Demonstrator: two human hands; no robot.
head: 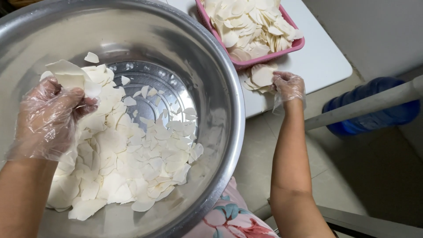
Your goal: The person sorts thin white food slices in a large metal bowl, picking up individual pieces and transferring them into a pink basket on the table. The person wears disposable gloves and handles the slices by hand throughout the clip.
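A large steel bowl (229, 105) fills the left of the view, and a heap of thin white slices (132, 163) lies in it. My left hand (48, 117), in a clear plastic glove, is inside the bowl and grips a few white slices (70, 77) above the heap. My right hand (288, 87), also gloved, reaches out to the white table (317, 61) and closes on a small pile of slices (260, 77) lying beside a pink basket (264, 57) that is full of the same white slices.
A blue water bottle (374, 112) lies on the tiled floor to the right, crossed by a pale bar (365, 105). Floral fabric (233, 218) shows below the bowl. The table's edge runs just under my right hand.
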